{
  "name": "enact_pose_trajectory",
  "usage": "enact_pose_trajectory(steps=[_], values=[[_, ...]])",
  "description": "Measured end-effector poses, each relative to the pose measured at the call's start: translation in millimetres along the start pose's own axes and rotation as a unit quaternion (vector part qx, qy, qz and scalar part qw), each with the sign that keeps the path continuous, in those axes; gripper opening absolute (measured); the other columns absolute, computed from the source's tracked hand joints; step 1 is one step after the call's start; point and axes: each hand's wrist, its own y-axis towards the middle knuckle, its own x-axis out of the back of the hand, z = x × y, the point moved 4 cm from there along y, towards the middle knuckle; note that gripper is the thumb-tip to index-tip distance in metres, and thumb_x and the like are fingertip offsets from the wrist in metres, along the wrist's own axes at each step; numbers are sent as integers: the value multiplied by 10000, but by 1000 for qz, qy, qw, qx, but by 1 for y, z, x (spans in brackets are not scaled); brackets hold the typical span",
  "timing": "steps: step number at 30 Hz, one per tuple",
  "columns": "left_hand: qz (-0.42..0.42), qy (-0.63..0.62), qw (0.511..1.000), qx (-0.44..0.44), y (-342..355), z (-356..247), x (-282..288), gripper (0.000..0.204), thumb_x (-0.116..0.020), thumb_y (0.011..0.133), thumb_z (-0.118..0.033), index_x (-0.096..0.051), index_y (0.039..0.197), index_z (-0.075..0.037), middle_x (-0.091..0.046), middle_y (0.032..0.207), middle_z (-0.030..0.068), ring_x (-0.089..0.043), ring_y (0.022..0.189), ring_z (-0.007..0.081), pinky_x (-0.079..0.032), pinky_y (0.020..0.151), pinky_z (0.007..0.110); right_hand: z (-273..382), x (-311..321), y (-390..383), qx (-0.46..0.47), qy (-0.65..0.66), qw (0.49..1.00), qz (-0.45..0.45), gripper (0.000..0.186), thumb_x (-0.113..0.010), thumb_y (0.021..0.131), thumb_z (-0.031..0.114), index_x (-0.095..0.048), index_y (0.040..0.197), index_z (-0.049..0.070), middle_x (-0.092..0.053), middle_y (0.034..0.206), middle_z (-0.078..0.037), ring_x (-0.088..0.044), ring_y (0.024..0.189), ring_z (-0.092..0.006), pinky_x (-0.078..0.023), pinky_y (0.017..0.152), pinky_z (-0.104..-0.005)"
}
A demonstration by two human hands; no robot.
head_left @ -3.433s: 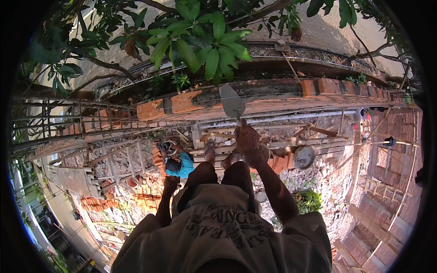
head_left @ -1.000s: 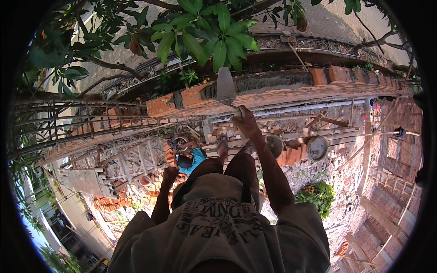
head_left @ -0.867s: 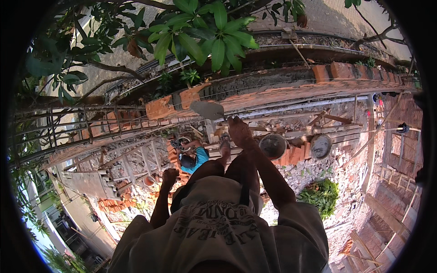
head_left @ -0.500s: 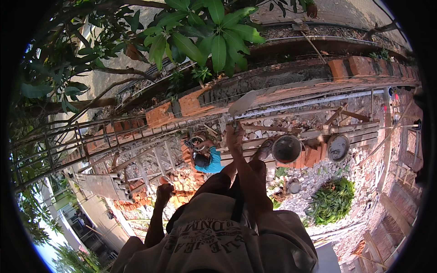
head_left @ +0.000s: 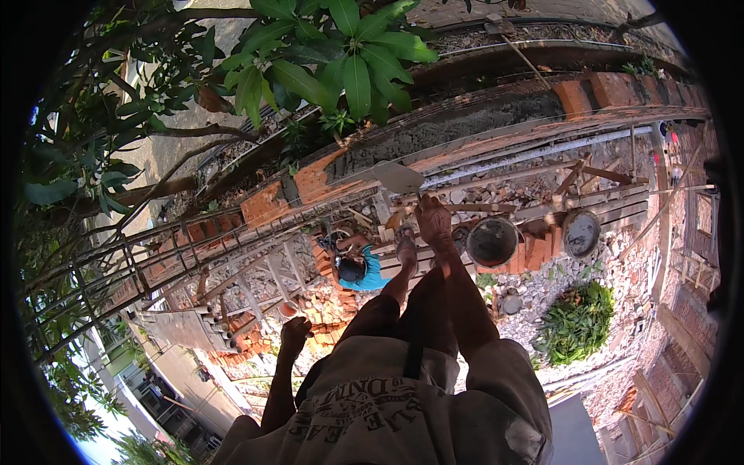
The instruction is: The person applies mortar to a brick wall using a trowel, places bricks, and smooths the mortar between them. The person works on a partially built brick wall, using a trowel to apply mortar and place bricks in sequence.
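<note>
My right hand (head_left: 432,218) reaches forward and is shut on the handle of a trowel (head_left: 397,177). Its grey blade lies nearly flat just below the top of a red brick wall (head_left: 267,203). A grey mortar bed (head_left: 457,128) covers the wall's top course ahead of the blade. My left hand (head_left: 294,335) hangs at my side over a heap of loose bricks far below, fingers curled and holding nothing. I stand on wooden scaffold planks (head_left: 612,203), one foot (head_left: 406,244) showing beneath my right arm.
Two round mortar buckets (head_left: 492,242) (head_left: 581,232) rest on the planks to my right. A person in a blue shirt (head_left: 363,271) works below. A leafy branch (head_left: 341,54) overhangs the wall. A metal railing (head_left: 155,263) runs left, and a green bush (head_left: 577,322) grows below right.
The trowel blade has gone from upright to nearly flat beside the wall top. My left hand has dropped lower at my side. The view has shifted along the wall.
</note>
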Motion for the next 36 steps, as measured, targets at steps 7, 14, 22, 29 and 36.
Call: enact_pose_trajectory(steps=[7, 14, 22, 29, 36], values=[[62, 37, 997, -19, 23, -3, -18, 259, -565, 836, -253, -554, 757, -6, -552, 630, 48, -634, 600, 158, -461, 540, 286, -108, 52, -58, -120, -35, 992, -24, 210, -582, 845, 207, -527, 960, 40, -603, 847, -200, -600, 809, -415, -474, 676, -493], [169, 240, 955, -34, 115, -34, -59, 350, -640, 806, -246, -614, 945, 74, -631, 723, 100, -614, 588, 169, -501, 575, 305, -195, 17, -224, -386, 5, 922, -21, 254, -508, 789, 170, -479, 977, 1, -579, 870, -290, -579, 795, -461, -453, 686, -524], [234, 466, 831, -196, 271, -181, -354, 492, -614, 851, -320, -562, 1115, 92, -613, 1013, 282, -595, 980, 408, -472, 802, 458, -258, -64, -347, -606, 170, 766, -133, 212, -560, 754, 127, -444, 798, -44, -548, 595, -197, -574, 535, -333, -450, 516, -450], [305, 467, 727, -401, 250, -277, -622, 561, -577, 898, -306, -455, 1297, 70, -534, 1240, 277, -573, 1109, 328, -492, 873, 375, -293, -64, -379, -700, 338, 613, -145, 184, -548, 840, 165, -463, 902, 14, -513, 592, -68, -501, 438, -146, -403, 361, -321], [318, 492, 617, -525, 227, -242, -757, 496, -575, 896, -394, -596, 1019, 85, -622, 970, 263, -595, 989, 370, -471, 820, 448, -274, -65, -377, -651, 351, 656, -153, 240, -552, 885, 246, -464, 892, 23, -499, 605, -45, -515, 463, -123, -427, 396, -296]])
